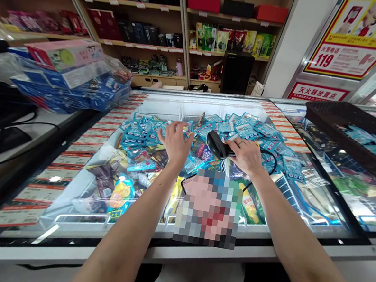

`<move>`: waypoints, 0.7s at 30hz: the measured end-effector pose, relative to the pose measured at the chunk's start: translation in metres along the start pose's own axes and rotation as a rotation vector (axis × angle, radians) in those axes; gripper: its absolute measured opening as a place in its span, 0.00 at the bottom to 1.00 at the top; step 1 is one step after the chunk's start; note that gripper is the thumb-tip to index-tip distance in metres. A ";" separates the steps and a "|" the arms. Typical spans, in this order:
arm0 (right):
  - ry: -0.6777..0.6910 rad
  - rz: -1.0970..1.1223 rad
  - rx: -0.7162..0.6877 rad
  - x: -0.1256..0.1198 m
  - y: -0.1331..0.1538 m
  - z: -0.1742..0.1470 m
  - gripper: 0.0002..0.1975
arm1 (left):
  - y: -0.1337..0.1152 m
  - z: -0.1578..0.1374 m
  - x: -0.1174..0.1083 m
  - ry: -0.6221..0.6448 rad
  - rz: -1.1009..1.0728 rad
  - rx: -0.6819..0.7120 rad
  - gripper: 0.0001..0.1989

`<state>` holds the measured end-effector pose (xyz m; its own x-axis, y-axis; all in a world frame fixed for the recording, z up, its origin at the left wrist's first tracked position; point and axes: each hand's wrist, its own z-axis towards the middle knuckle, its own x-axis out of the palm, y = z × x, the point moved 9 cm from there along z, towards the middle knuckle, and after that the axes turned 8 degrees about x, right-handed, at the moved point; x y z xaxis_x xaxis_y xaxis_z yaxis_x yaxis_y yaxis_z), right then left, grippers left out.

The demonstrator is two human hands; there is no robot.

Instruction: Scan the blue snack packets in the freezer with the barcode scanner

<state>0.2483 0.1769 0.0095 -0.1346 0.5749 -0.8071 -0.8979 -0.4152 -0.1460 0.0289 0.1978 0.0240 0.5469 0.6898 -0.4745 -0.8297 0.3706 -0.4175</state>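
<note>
My right hand (246, 156) is wrapped round the handle of a black barcode scanner (215, 144), whose head points left. A dark cable curves away behind that hand. My left hand (176, 143) hovers over or rests on the heap of small blue packets (142, 129), fingers spread and holding nothing I can see. More blue packets (247, 131) lie loosely across the glass top of a chest freezer, beyond and beside both hands. Between my forearms is a phone (186, 181), mostly covered by a blurred patch.
Bagged blue boxes (70, 87) stand at the left, with cables below them. A dark basket (356, 145) holding blue packets sits at the right. Price labels (76, 160) run along the glass of the freezer (65, 202). Stocked shelves (131, 4) stand behind.
</note>
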 end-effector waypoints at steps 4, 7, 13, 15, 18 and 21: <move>-0.016 0.005 0.045 0.001 -0.007 0.000 0.20 | 0.005 -0.005 0.024 0.155 0.029 0.055 0.04; -0.035 0.005 0.131 0.001 -0.018 0.000 0.21 | 0.010 -0.005 0.025 0.130 0.044 0.066 0.12; -0.077 0.011 0.204 0.001 -0.028 0.000 0.19 | -0.004 0.001 0.020 0.103 0.073 0.142 0.15; -0.070 0.012 0.203 0.002 -0.028 0.001 0.19 | -0.009 0.003 0.026 0.168 0.123 0.153 0.16; -0.054 0.006 0.223 0.004 -0.030 0.001 0.19 | -0.010 0.004 0.041 0.313 0.221 0.123 0.21; -0.043 0.003 0.236 0.005 -0.031 0.001 0.19 | -0.008 0.008 0.057 0.434 0.290 0.085 0.23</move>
<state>0.2747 0.1934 0.0110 -0.1509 0.6052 -0.7816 -0.9699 -0.2436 -0.0014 0.0653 0.2393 0.0067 0.2743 0.4568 -0.8462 -0.9502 0.2639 -0.1656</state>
